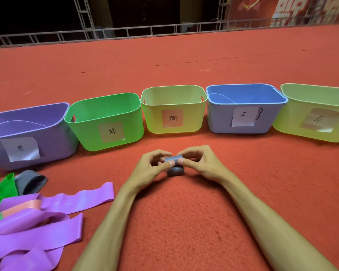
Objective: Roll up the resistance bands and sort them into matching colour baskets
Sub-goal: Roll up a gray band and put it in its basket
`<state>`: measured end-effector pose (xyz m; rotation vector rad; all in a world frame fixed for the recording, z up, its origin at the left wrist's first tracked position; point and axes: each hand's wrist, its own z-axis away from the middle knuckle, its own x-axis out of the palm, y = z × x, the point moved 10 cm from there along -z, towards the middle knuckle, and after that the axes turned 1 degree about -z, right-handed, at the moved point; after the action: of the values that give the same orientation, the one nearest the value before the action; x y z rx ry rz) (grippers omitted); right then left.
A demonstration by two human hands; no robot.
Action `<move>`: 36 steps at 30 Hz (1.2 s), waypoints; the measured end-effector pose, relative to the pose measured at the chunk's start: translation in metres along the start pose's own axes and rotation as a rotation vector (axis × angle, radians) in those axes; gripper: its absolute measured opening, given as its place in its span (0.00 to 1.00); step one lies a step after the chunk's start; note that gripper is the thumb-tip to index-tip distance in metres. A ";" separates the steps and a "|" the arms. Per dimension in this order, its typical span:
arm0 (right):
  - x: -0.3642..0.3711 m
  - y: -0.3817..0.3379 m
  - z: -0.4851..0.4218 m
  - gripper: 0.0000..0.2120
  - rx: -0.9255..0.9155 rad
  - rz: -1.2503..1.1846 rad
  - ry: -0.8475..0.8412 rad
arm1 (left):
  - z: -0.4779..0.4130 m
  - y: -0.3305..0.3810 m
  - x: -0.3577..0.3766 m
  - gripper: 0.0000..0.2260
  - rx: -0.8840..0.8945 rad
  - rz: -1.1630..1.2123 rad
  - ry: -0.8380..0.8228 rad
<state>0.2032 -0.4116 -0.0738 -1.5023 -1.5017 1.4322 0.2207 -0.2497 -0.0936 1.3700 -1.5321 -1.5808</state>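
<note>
**Holding a half-coiled grey band (175, 171) before five baskets**

From the head camera: holding the small grey band low over the red carpet (184, 222), straight in front of the middle yellow basket (153, 122) and apart from it. Pinching the band's left side with the left hand (155, 165), thumb pressing on the near face, fingers curling round behind. Pinching the right side with the right hand (201, 162) in the same way, the two thumb tips almost meeting on the band. Showing a tight coil at the bottom, under the thumbs, with a short flat strip standing up from it between the fingers.

Standing in a curved row across the carpet beyond the hands, left to right: purple basket (53, 145), green basket (86, 133), middle yellow basket, blue basket (219, 122), right yellow basket (290, 118), each wearing a paper label (172, 118) with one handwritten character on its front wall. Crowding side by side, neighbours close or touching; not possible to tell which.

Lying loose in a heap at the lower left, well apart from the hands: several purple bands (47, 231) overlapping one another, a pink band (25, 205) tucked among them, a green band (0, 190) at the far left edge, and a loose grey band (30, 181) curling open just in front of the purple basket. Running along the far edge of the carpet, a metal rail (127, 32), with a red banner (282, 10) hanging at the upper right.
</note>
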 end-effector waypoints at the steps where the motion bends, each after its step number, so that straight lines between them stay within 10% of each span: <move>1: -0.001 -0.001 0.000 0.07 -0.004 -0.009 0.001 | 0.000 0.001 0.002 0.15 0.004 -0.014 -0.019; 36: 0.001 -0.008 0.005 0.09 0.009 -0.142 0.168 | 0.006 0.018 -0.009 0.14 0.042 0.097 0.048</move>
<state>0.1962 -0.4100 -0.0684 -1.4414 -1.4662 1.1986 0.2134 -0.2426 -0.0751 1.3260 -1.5869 -1.4550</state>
